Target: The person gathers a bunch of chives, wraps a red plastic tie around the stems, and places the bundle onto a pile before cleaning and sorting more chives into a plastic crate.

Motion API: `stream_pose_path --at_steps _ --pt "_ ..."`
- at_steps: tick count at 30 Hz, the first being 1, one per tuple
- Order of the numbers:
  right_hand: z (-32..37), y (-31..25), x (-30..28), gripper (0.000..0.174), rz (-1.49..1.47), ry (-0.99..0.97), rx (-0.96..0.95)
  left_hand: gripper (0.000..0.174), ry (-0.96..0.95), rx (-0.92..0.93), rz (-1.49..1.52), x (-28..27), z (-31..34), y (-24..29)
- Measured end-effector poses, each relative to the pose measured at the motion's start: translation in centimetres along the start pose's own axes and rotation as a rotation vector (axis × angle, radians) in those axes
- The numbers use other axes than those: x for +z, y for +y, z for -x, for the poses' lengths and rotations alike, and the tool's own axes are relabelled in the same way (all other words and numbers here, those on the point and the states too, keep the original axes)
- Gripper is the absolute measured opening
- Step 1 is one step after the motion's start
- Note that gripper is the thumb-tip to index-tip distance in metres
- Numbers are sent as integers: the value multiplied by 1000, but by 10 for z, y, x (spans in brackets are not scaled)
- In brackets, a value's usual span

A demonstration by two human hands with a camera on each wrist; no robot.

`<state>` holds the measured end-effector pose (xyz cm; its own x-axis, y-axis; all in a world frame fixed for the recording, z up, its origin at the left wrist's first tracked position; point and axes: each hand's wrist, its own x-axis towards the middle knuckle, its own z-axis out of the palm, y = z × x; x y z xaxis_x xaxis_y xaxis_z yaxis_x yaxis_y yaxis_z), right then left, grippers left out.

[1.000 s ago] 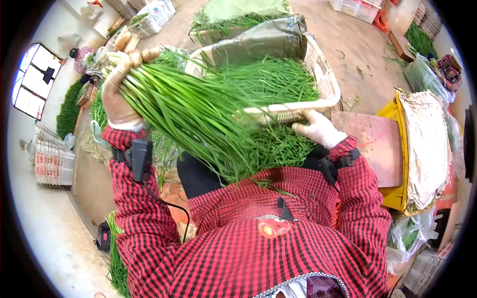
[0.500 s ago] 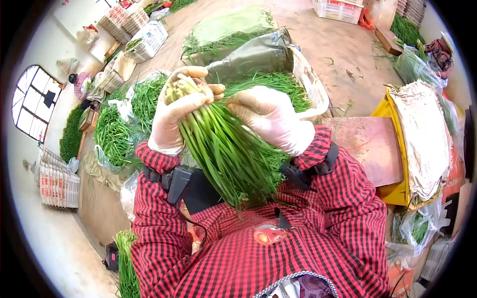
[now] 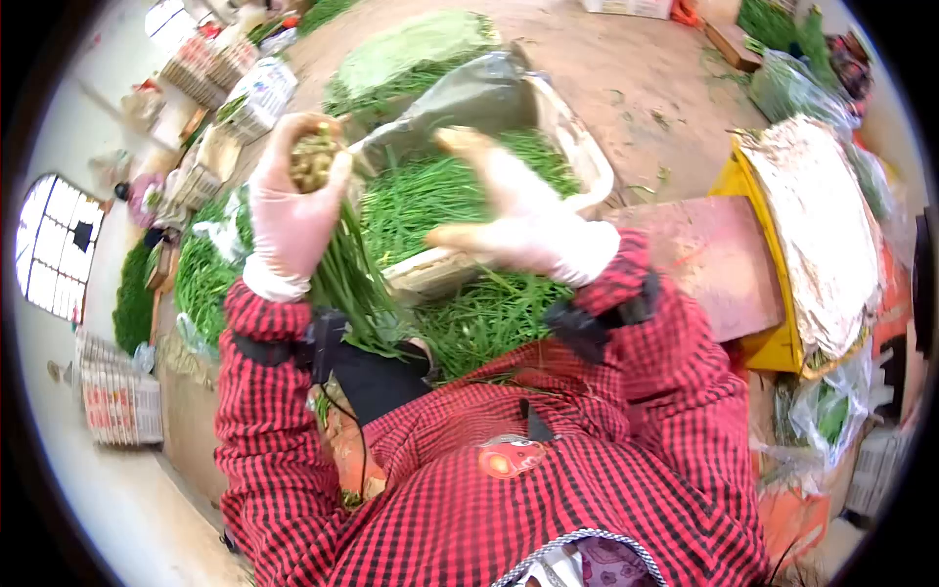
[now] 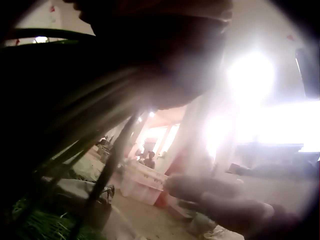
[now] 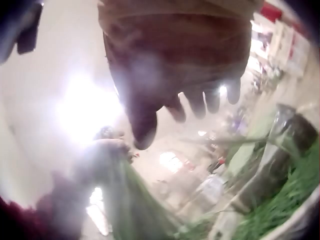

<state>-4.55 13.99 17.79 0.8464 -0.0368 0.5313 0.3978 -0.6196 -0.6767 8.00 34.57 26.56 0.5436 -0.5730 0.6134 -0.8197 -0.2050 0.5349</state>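
Note:
Gloved, my left hand (image 3: 293, 210) grips a bunch of garlic chives (image 3: 354, 289) around its pale stem ends, which face up at me. The green leaves hang down toward my lap. My right hand (image 3: 533, 220), also gloved and blurred, is apart from the bunch, with thumb and fingers spread and nothing in them. In the right wrist view the right hand (image 5: 175, 60) shows straight fingers above the chives (image 5: 132, 200). Dark chive leaves (image 4: 60, 115) fill much of the left wrist view. Loose chives (image 3: 479, 328) lie at my lap.
A white plastic crate (image 3: 592, 161) with chives and a dark plastic liner (image 3: 460, 103) stands in front. Beyond it is another covered chive heap (image 3: 416, 54). To the right are a reddish board (image 3: 709, 259) and a yellow bin (image 3: 748, 186) under a white cloth (image 3: 817, 245).
The left hand first swung the chives in from the left, and both hands met at the bunch. Now the right hand is off it and spread; the left has drawn the bunch leftward.

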Motion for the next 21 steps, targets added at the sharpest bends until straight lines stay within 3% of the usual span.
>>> stream_pose_path --at_steps 1,2,3,5,7,10,12,13,15,17,19,21 --pt "-1 -20 3 106 -29 71 -67 38 13 116 37 10 -6 13" --pt "-1 -29 9 111 -64 197 -250 41 51 262 136 24 -10 28" --pt "-8 -35 17 120 -7 230 -216 43 66 296 357 41 -14 37" --pt "-7 -34 3 123 61 396 -267 37 136 327 460 65 -22 77" --pt "-2 -30 -26 123 187 569 -342 29 43 387 652 78 -43 97" --pt "41 -37 -97 108 458 506 -49 22 154 732 881 161 -76 104" --pt "72 -37 -135 99 640 477 69 22 -50 323 1436 205 -69 117" --pt "87 -33 -153 95 729 463 122 25 -270 -262 1797 212 -49 138" --pt "126 -4 -172 86 828 358 301 26 -339 -539 1820 269 -35 143" --pt "160 40 -173 82 831 325 332 29 -460 -840 1886 340 -17 121" --pt "190 86 -167 81 852 247 563 46 -577 -992 1821 392 0 88" --pt "220 149 -156 83 813 213 745 52 -666 -681 1416 433 24 35"
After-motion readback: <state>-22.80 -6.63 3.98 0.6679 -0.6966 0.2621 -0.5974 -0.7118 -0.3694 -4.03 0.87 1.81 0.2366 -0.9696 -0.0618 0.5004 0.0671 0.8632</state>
